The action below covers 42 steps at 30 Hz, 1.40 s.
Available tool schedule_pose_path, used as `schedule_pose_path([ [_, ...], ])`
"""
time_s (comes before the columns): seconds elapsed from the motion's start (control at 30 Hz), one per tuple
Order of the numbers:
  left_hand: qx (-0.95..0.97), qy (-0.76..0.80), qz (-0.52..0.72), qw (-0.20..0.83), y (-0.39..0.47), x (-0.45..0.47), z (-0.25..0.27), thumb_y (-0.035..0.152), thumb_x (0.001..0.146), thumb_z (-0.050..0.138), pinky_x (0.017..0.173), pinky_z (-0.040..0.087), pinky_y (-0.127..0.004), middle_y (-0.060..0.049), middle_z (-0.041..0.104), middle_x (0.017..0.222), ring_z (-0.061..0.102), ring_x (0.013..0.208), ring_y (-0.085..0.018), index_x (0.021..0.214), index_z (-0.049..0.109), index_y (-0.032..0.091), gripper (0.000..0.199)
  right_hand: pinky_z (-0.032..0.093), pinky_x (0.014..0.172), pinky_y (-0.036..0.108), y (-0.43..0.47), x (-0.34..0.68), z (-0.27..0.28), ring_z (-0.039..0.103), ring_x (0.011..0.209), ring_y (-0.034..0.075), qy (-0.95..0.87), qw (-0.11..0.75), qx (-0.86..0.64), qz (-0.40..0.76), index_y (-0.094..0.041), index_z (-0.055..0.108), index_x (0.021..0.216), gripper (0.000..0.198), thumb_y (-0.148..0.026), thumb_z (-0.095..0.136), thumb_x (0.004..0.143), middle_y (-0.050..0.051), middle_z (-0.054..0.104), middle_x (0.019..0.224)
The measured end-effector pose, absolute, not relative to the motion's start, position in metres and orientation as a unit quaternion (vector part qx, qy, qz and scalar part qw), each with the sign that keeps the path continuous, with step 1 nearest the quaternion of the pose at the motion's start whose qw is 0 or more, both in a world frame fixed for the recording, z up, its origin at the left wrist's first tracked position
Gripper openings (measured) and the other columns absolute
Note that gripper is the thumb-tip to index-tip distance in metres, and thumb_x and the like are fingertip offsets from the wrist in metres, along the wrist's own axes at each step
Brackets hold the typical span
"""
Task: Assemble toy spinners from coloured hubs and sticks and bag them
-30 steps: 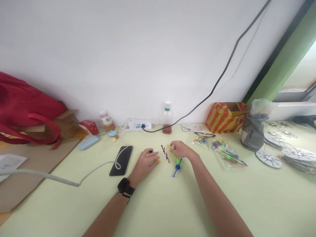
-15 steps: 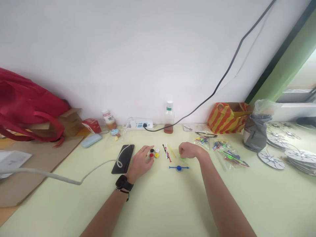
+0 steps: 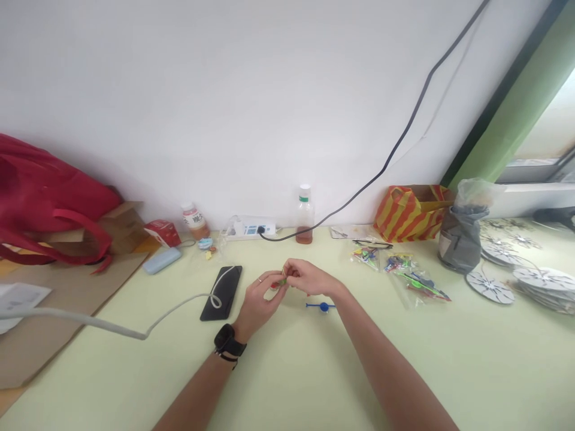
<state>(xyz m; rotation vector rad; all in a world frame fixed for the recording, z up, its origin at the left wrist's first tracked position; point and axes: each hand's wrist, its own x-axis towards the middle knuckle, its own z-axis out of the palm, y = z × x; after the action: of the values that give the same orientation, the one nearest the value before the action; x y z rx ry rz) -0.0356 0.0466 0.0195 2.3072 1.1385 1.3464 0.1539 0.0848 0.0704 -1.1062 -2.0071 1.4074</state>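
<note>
My left hand (image 3: 260,299), with a ring and a black wristwatch, is closed, its fingertips pinched together. My right hand (image 3: 309,278) meets it from the right, thumb and finger also pinched. Between the fingertips shows a small green plastic piece (image 3: 283,282), mostly hidden. A bit of red and white shows under my left fingers; whether it is held or lies on the table I cannot tell. Just below my right hand lies a blue plastic arrow spinner (image 3: 324,307), its right end covered by my wrist.
A black phone (image 3: 221,293) with a white cable lies left of my hands. Clear bags of coloured plastic parts (image 3: 417,284) lie to the right, before a grey bag (image 3: 460,242) and stacked white discs (image 3: 545,281). A bottle (image 3: 305,218) and a power strip (image 3: 249,228) stand by the wall.
My right hand has moved left from beside the loose arrows to meet my left hand, with the green piece. My left fingers have closed. The small coloured discs and loose arrows are now mostly hidden.
</note>
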Motion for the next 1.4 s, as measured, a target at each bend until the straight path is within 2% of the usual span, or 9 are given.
schedule_pose_path([
  [0.23,0.798,0.390,0.420,0.185,0.044,-0.038,0.027,0.026,0.096,0.060,0.075,0.055,-0.030,-0.005,0.073,0.087,0.068,0.078,-0.017,0.092,0.067,0.021,0.009,0.036,0.058,0.021,0.087,0.156,0.061,0.045,0.070,0.012,-0.744,0.207,-0.400,0.493,-0.021,0.049,0.085,0.009,-0.021,0.058,0.081,-0.005,0.052,0.078],
  [0.43,0.793,0.396,0.399,0.235,0.042,-0.037,0.032,0.022,0.092,0.061,0.071,0.053,-0.026,-0.001,0.070,0.077,0.065,0.070,-0.015,0.082,0.064,0.020,0.010,0.038,0.061,0.023,0.086,0.149,0.055,0.050,0.071,0.013,-0.774,0.182,-0.424,0.433,-0.021,0.050,0.086,0.009,-0.022,0.058,0.083,-0.004,0.057,0.080],
  [0.57,0.786,0.398,0.389,0.268,0.044,-0.043,0.034,0.024,0.089,0.064,0.067,0.054,-0.025,-0.001,0.069,0.077,0.065,0.067,-0.014,0.080,0.064,0.019,0.011,0.041,0.065,0.024,0.090,0.154,0.056,0.056,0.077,0.015,-0.775,0.186,-0.473,0.376,-0.021,0.052,0.097,0.006,-0.021,0.049,0.091,0.001,0.064,0.093],
  [0.77,0.835,0.395,0.266,0.276,0.048,-0.058,0.032,0.027,0.080,0.075,0.078,0.056,-0.029,-0.002,0.075,0.085,0.069,0.080,-0.019,0.083,0.072,0.022,0.006,0.043,0.079,0.030,0.108,0.192,0.048,0.061,0.104,0.025,-0.746,0.150,-0.594,0.261,-0.014,0.059,0.107,0.021,-0.010,0.050,0.089,0.018,0.065,0.116],
  [0.87,0.855,0.397,0.232,0.239,0.051,-0.065,0.027,0.023,0.078,0.075,0.087,0.055,-0.034,-0.002,0.077,0.089,0.070,0.092,-0.022,0.085,0.077,0.027,0.009,0.043,0.078,0.030,0.113,0.209,0.042,0.063,0.106,0.027,-0.736,0.110,-0.621,0.247,-0.013,0.063,0.106,0.023,-0.008,0.056,0.085,0.019,0.065,0.119],
  [0.97,0.861,0.395,0.248,0.204,0.054,-0.070,0.026,0.021,0.078,0.072,0.092,0.054,-0.038,-0.003,0.076,0.093,0.069,0.098,-0.025,0.081,0.076,0.027,0.008,0.045,0.073,0.028,0.114,0.218,0.044,0.066,0.097,0.024,-0.743,0.079,-0.614,0.256,-0.015,0.067,0.103,0.021,-0.015,0.063,0.083,0.016,0.067,0.117],
  [1.07,0.854,0.407,0.276,0.171,0.056,-0.073,0.031,0.022,0.078,0.069,0.092,0.053,-0.038,-0.004,0.072,0.103,0.068,0.099,-0.024,0.093,0.073,0.026,0.016,0.045,0.068,0.026,0.110,0.222,0.053,0.067,0.090,0.021,-0.756,0.057,-0.593,0.272,-0.017,0.069,0.094,0.014,-0.017,0.065,0.080,0.012,0.070,0.112],
  [1.27,0.830,0.494,0.212,0.151,0.054,-0.081,0.039,0.034,0.080,0.071,0.065,0.044,-0.027,0.005,0.064,0.078,0.063,0.067,-0.016,0.099,0.064,0.026,0.022,0.041,0.054,0.025,0.097,0.212,0.067,0.065,0.066,0.018,-0.778,-0.070,-0.507,0.363,-0.021,0.070,0.069,0.023,-0.019,0.086,0.053,0.000,0.071,0.073],
  [1.4,0.827,0.493,0.217,0.163,0.056,-0.084,0.036,0.035,0.082,0.069,0.061,0.042,-0.026,0.004,0.065,0.077,0.063,0.067,-0.016,0.108,0.066,0.027,0.027,0.042,0.056,0.025,0.094,0.200,0.065,0.064,0.062,0.018,-0.767,-0.124,-0.492,0.393,-0.020,0.066,0.061,0.019,-0.014,0.083,0.053,-0.001,0.067,0.062],
])
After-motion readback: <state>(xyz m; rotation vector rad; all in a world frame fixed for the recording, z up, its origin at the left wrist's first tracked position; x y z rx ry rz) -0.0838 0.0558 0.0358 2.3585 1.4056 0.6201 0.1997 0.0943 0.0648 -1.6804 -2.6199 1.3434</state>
